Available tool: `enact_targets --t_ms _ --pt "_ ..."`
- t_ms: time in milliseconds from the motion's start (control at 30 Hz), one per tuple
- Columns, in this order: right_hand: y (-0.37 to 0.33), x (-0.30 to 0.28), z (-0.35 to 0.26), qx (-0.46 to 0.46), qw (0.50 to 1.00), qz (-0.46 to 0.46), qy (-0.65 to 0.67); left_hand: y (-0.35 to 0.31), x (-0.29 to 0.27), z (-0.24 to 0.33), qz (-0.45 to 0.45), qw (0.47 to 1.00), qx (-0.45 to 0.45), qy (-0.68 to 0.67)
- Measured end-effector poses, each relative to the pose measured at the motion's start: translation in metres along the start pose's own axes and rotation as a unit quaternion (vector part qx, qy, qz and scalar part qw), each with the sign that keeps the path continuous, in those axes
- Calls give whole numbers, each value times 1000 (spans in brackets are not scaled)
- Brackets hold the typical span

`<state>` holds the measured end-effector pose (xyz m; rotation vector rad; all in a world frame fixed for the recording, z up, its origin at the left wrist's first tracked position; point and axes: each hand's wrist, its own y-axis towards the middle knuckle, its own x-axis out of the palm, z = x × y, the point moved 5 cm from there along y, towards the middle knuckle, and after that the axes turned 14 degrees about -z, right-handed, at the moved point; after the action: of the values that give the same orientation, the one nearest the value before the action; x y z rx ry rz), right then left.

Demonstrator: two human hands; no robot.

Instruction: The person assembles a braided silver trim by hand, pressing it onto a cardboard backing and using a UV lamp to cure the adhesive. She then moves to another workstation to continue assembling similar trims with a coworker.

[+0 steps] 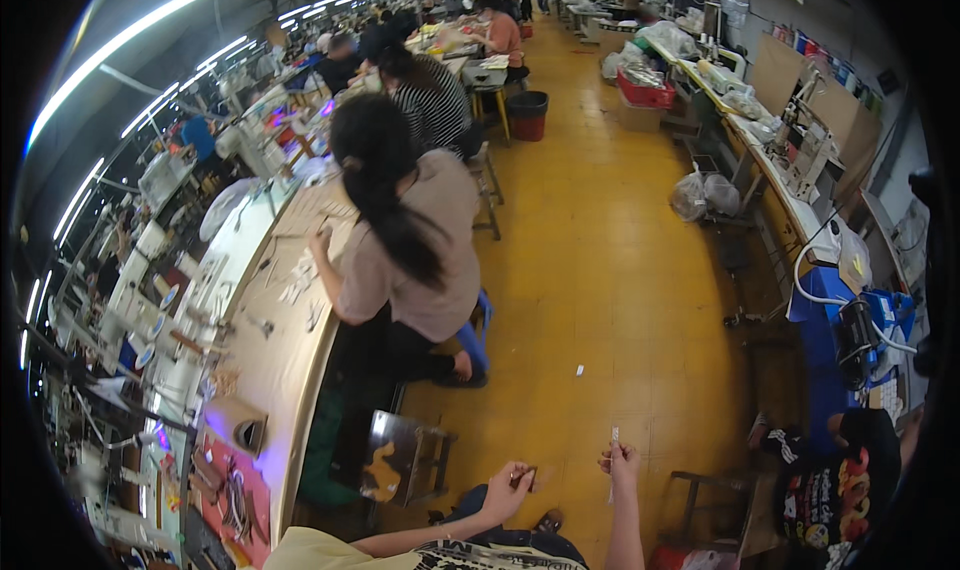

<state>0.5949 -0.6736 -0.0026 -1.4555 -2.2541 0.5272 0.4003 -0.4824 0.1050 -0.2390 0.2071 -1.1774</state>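
Note:
My left hand (508, 482) is closed, its fingertips pinching a small dark piece (528, 477) whose kind is too small to make out. To its right, my right hand (621, 460) is raised and pinched on a narrow white strip (615, 435) that sticks up above the fingers. Something thin and pale hangs below that same hand. The two hands are apart, both held over the yellow floor.
On the left a long worktable (290, 370) carries small cut pieces and tools; a person (430, 240) sits at it. A wooden stool (405, 450) stands near my left arm. At lower right is another person (840, 480). A small white scrap (580, 370) lies on the floor.

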Motion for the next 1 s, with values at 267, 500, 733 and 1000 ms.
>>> enact_targets --t_ms 267,500,733,1000 --pt "196 28 -32 115 993 -10 -13 196 -19 26 25 998 -27 -43" --pt "360 -3 -170 107 992 53 -51 509 -46 169 -33 999 37 19" --pt "527 -87 -295 66 983 168 37 762 -2 288 -215 971 103 27" --pt "798 10 -667 -98 994 -34 24 959 -4 429 -341 894 125 261"
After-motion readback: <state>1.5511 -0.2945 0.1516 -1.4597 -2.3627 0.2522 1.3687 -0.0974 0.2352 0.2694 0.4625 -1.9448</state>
